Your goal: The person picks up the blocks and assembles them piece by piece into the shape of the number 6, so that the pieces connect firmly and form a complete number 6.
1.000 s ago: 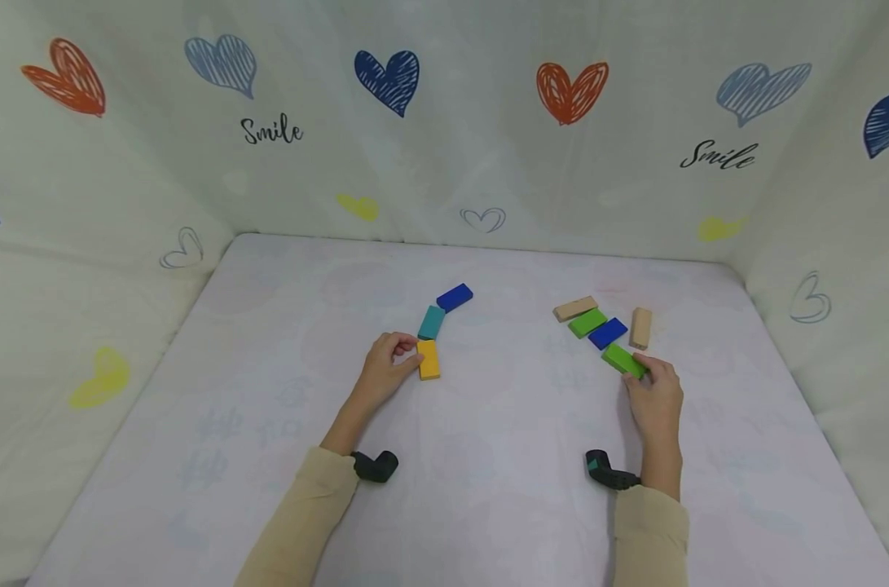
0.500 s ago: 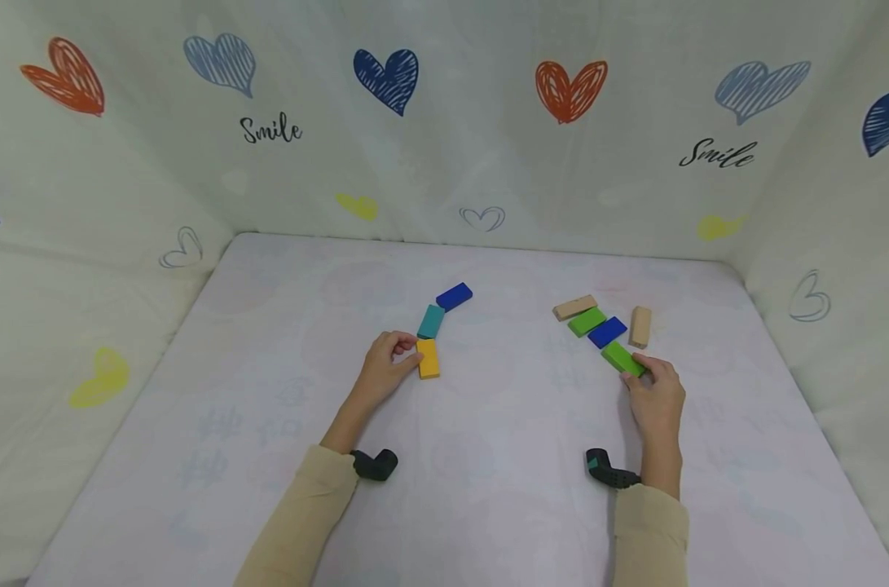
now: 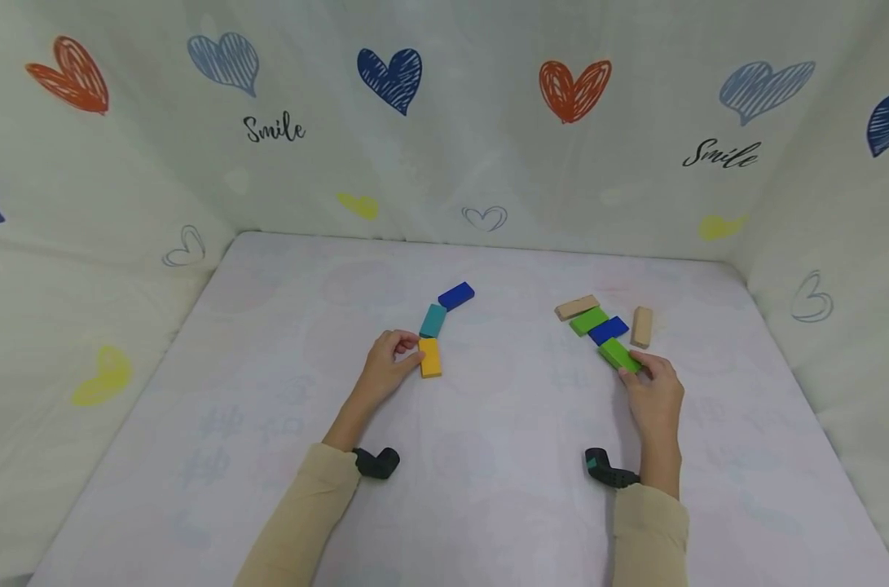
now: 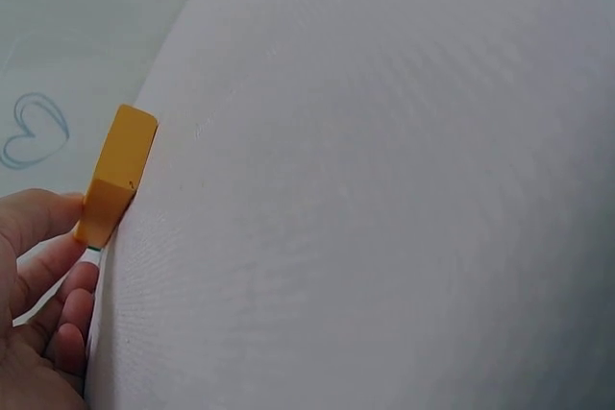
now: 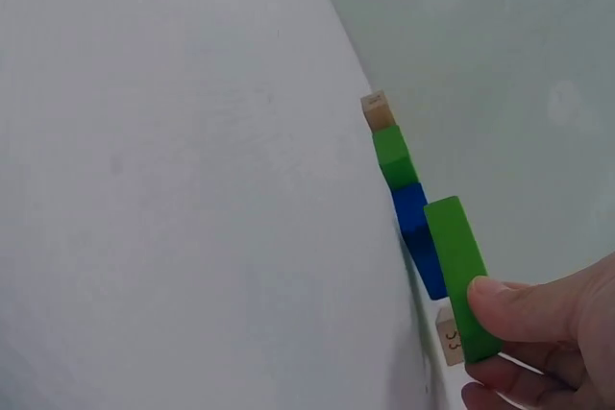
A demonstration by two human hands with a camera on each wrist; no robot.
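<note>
In the head view my left hand (image 3: 387, 368) has thumb and fingers at the left side of a yellow wooden block (image 3: 431, 359), holding it at that edge. Beyond the yellow block lie a teal block (image 3: 433, 320) and a dark blue block (image 3: 456, 296), forming a curved line. My right hand (image 3: 653, 393) pinches the near end of a green block (image 3: 618, 355) between thumb and fingers. In the right wrist view this green block (image 5: 461, 266) overlaps a blue block (image 5: 418, 242). Past that blue block come another green block (image 3: 588, 320) and a natural wood block (image 3: 576, 307).
A second natural wood block (image 3: 641, 327) lies apart, just beyond my right fingers. White cloth covers the table (image 3: 488, 456), and a white curtain (image 3: 473, 147) printed with hearts hangs behind and at both sides.
The green block in my right hand has shifted slightly left and away from me, over the near corner of the blue block. My left hand and the yellow block stay in place.
</note>
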